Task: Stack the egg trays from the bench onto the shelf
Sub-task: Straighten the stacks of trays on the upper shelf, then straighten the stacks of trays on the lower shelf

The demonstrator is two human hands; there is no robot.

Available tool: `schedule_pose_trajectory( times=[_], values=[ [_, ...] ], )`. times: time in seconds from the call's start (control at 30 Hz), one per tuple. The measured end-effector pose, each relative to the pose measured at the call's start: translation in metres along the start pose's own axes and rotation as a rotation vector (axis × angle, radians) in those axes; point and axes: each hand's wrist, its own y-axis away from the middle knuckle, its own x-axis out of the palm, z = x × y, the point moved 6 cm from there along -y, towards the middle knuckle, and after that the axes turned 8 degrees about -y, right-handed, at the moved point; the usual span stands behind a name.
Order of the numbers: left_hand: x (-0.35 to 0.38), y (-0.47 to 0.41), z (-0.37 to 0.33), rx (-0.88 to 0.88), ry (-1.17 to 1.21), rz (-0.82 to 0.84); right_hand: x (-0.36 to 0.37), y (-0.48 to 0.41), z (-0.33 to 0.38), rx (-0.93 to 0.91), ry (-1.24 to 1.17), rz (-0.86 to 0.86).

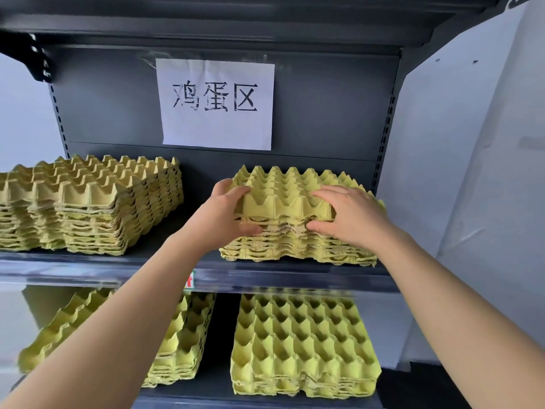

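A yellow-green top egg tray (283,193) lies on a stack of egg trays (298,246) at the right of the dark grey shelf (265,274). My left hand (224,214) grips the top tray's front left corner, fingers over the rim and thumb underneath. My right hand (351,214) grips its front right part the same way, fingers spread on top and thumb under the front edge. The top tray sits slightly raised at the front above the trays below.
A taller stack of trays (88,205) stands at the left of the same shelf. On the lower shelf are two more stacks, left (182,343) and right (303,343). A white paper sign (216,103) hangs on the back panel. A white wall lies to the right.
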Motion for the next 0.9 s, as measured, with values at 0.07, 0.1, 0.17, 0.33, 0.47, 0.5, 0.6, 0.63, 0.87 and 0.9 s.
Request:
schedule_pose_trajectory(
  times=[0.07,0.1,0.17,0.33,0.47,0.5,0.6,0.63,0.87,0.9],
  values=[
    [-0.006,0.012,0.001,0.017,-0.078,-0.065,-0.004,0.011,0.013,-0.019,-0.03,-0.069],
    [-0.011,0.021,0.002,0.03,-0.116,-0.109,-0.006,0.017,0.023,-0.048,-0.056,-0.097],
    [-0.023,0.044,0.007,0.075,-0.148,-0.211,-0.005,0.031,0.049,-0.106,-0.101,-0.127],
    [-0.029,0.114,0.04,0.179,-0.104,-0.326,0.024,0.058,0.121,-0.183,-0.197,-0.127],
    [-0.013,0.159,0.091,0.19,-0.151,-0.23,0.078,0.067,0.171,-0.154,-0.301,-0.075],
    [-0.006,0.168,0.109,0.183,-0.159,-0.178,0.094,0.069,0.183,-0.14,-0.313,-0.053],
    [0.019,0.19,0.173,0.146,-0.183,-0.026,0.141,0.074,0.217,-0.08,-0.328,0.019],
    [0.027,0.196,0.196,0.127,-0.197,0.019,0.157,0.074,0.226,-0.052,-0.33,0.051],
    [0.071,0.216,0.328,-0.048,-0.353,0.289,0.265,0.061,0.254,0.192,-0.332,0.276],
    [0.075,0.217,0.34,-0.067,-0.386,0.328,0.277,0.058,0.254,0.237,-0.346,0.297]
  ],
)
